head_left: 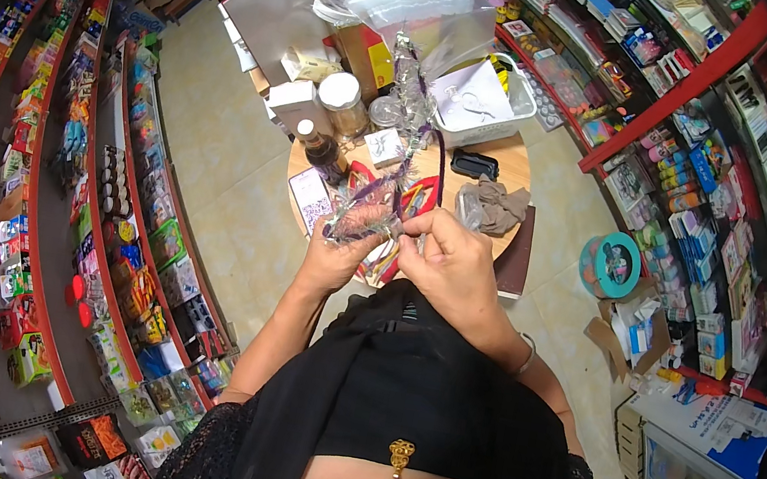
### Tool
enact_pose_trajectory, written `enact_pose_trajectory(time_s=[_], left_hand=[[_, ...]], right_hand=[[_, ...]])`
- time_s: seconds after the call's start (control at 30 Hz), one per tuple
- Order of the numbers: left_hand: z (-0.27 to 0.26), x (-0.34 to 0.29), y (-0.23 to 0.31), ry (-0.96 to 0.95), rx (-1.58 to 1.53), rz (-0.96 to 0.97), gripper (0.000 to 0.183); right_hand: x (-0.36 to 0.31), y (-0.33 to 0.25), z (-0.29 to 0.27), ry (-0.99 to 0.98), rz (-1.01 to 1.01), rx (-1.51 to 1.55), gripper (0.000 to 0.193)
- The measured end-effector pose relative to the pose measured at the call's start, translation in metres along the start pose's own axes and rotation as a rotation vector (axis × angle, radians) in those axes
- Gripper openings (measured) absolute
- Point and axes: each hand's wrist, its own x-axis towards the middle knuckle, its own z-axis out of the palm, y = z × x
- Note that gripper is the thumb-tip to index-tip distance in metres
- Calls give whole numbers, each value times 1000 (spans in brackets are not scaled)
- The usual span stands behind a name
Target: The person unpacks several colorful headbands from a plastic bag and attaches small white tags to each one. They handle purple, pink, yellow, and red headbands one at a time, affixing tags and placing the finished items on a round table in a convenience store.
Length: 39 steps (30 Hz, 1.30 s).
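Observation:
A strand of silver and purple tinsel [413,103] rises from my hands across the round wooden table [516,160]. Its near end bends into a fuzzy loop at my fingers. My left hand [336,260] is closed around the lower part of that loop, its thumb and fingers partly covered by the tinsel. With thumb and forefinger pinched together, my right hand [451,269] grips the tinsel just to the right. A plain dark purple strand [442,166] curves down beside it. Beneath the hands lies something red, yellow and grey, mostly hidden.
On the table stand a dark bottle [319,150], a white-lidded jar [343,103], a white basket [504,123], a black case [475,165] and a crumpled grey-brown cloth [501,206]. Stocked shelves [43,213] line both sides. A teal round container [610,265] and an open carton [627,331] stand right.

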Motion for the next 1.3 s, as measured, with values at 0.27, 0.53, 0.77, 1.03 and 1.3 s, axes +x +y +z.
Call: enact_pose_trajectory(time_s=[0.27, 0.53, 0.77, 1.03, 1.3], left_hand=[[3, -1, 1, 47, 44, 10, 25], [6, -1, 1, 56, 0, 18, 22], [11, -1, 5, 52, -59, -5, 19], [11, 6, 11, -99, -282, -175, 22], [12, 6, 14, -146, -458, -269, 24]], right_hand=[[-1, 2, 8, 34, 44, 53, 11], [-2, 3, 10, 31, 58, 31, 15], [-2, 5, 9, 34, 38, 21, 15], [-1, 6, 3, -35, -8, 12, 18], [10, 11, -7, -111, -228, -61, 18]])
